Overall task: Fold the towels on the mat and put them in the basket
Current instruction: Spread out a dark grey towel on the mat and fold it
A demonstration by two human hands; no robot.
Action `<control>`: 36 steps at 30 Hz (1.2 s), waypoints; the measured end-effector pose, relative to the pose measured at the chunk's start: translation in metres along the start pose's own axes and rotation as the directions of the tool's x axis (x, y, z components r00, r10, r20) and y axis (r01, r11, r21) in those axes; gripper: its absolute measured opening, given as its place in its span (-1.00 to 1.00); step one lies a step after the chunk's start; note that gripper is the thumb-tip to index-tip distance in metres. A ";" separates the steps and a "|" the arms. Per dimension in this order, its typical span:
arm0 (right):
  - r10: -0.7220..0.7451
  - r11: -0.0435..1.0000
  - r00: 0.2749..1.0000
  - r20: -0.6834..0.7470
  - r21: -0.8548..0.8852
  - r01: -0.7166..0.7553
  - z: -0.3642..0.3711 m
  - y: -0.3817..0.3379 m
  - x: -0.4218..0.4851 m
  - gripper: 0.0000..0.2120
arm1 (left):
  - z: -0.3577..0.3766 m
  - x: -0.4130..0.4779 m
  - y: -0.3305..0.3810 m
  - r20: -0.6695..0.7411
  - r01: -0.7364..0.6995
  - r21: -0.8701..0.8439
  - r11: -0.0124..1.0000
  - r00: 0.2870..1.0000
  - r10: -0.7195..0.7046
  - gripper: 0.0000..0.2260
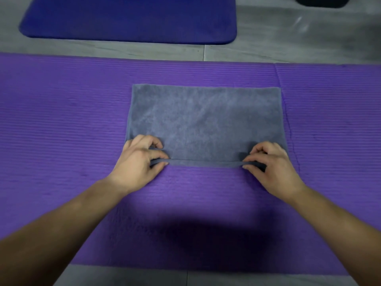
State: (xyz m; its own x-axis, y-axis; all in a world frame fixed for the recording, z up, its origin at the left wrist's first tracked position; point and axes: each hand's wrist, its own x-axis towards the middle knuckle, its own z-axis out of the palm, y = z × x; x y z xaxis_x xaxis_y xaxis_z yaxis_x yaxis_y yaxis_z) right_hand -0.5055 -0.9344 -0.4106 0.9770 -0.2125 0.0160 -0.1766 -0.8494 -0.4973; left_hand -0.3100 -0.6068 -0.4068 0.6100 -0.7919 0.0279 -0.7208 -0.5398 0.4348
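On the purple mat [61, 120], grey towel [206, 120] lies flat, fold just starting. Left hand [140, 159] and right hand [270, 162] each pinch a near corner, fingers curled tight on the near edge, slightly lifted. Next, likely: carry that edge to the far edge, keeping corners aligned. Basket possibly the dark object [321, 2] top right; can't confirm.

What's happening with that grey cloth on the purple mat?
A person is working on a grey towel that lies flat on the purple mat. The left hand and the right hand each pinch one near corner, with that edge raised a little. The towel is not in any basket yet.
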 end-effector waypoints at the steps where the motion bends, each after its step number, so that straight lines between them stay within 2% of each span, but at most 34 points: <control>1: -0.002 1.000 1.000 0.000 -0.011 0.002 -0.001 -0.001 0.002 -0.70 | -0.002 0.001 0.001 0.004 0.001 0.019 1.000 1.000 -0.001 -0.71; 4: 0.002 1.000 1.000 0.015 -0.024 -0.002 -0.008 -0.006 0.009 -0.72 | -0.009 0.009 0.002 0.042 0.031 0.028 0.999 0.999 -0.032 -0.70; 9: 0.009 0.999 1.000 0.013 0.054 -0.010 -0.033 -0.010 0.035 -0.96 | -0.032 0.036 0.004 0.137 0.045 -0.037 0.998 0.990 -0.039 -0.76; 12: 0.060 0.996 0.995 0.076 0.058 -0.065 -0.039 -0.011 0.045 -0.97 | -0.035 0.039 0.002 0.248 0.028 -0.012 1.000 0.969 -0.024 -0.55; 14: 0.076 0.995 0.992 0.105 0.054 -0.082 -0.039 -0.010 0.046 -0.95 | -0.029 0.030 0.000 0.266 0.015 0.057 0.998 0.964 -0.030 -0.40; 16: 0.080 0.994 0.989 0.122 0.068 -0.089 -0.038 -0.010 0.045 -0.93 | -0.022 0.023 -0.001 0.218 0.013 0.101 0.995 0.975 -0.035 -0.48; 18: 0.074 0.994 0.988 0.135 0.071 -0.084 -0.038 -0.009 0.042 -0.93 | -0.021 0.022 -0.003 0.155 0.021 0.065 0.998 0.987 -0.030 -0.61; 22: 0.050 0.996 0.990 0.130 0.069 -0.059 -0.044 -0.009 0.042 -0.94 | -0.038 0.038 -0.005 0.205 0.064 -0.065 0.996 0.977 -0.049 -0.77; 24: 0.022 0.999 0.996 0.083 0.027 -0.025 -0.050 -0.010 0.052 -0.95 | -0.056 0.054 -0.006 0.228 0.139 -0.080 0.987 0.967 -0.118 -0.88; 27: -0.055 0.993 0.998 -0.026 -0.109 0.052 -0.062 -0.010 0.085 -0.91 | -0.077 0.088 -0.010 0.165 0.202 0.007 0.979 0.966 -0.201 -0.85; 31: -0.012 0.941 0.990 -0.141 -0.337 -0.036 -0.068 -0.006 0.145 -0.83 | -0.084 0.145 -0.021 0.046 0.292 0.150 0.945 0.952 -0.301 -0.81; 33: 0.021 0.913 0.993 -0.118 -0.402 -0.067 -0.066 -0.002 0.169 -0.79 | -0.079 0.166 -0.023 0.005 0.348 0.170 0.922 0.935 -0.354 -0.77; 36: 0.132 0.849 0.991 0.005 -0.516 -0.111 -0.054 0.004 0.186 -0.72 | -0.065 0.177 -0.019 -0.051 0.400 0.280 0.873 0.914 -0.403 -0.77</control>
State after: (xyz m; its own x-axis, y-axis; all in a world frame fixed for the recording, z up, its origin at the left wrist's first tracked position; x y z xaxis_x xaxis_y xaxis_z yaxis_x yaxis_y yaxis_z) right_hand -0.3311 -1.0038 -0.3626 0.9457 -0.3204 -0.0542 -0.3195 -0.9473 0.0239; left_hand -0.1672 -0.7185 -0.3518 0.8644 -0.4920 -0.1036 -0.4773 -0.8678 0.1383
